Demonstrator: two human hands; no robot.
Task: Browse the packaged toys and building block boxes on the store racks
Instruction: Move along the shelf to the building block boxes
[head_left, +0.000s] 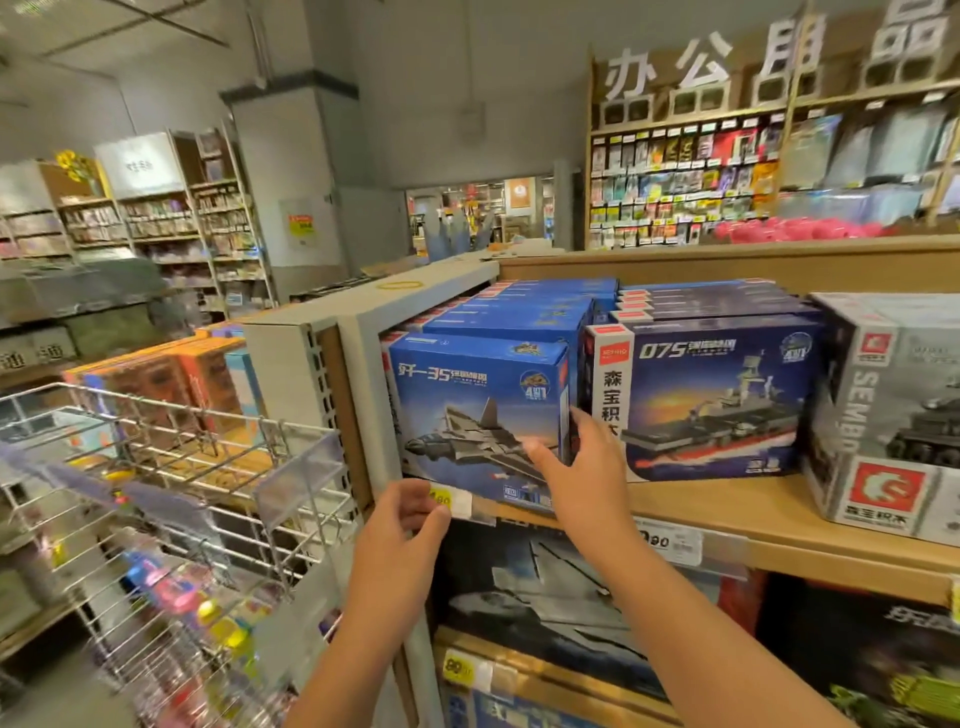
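Blue cardboard: the jet box (478, 415) is standing at the front of its row on the wooden shelf (727, 506), centre frame. The right hand (582, 467) is gripping its right edge, fingers clamped. The left hand (402, 525) is pinching the price tag (457, 503) below. Advisably, draw the box straight forward, supporting its base. Count: about six jet boxes, five carrier boxes (711, 400), two hands.

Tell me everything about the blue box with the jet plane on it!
The blue jet box is printed cardboard showing a grey fighter jet over a blue sky, with white lettering and a round badge. It stands upright at the left front of the wooden shelf, first in a row of matching boxes, beside the warship box. The right hand holds its right edge; the left hand pinches the price tag below.
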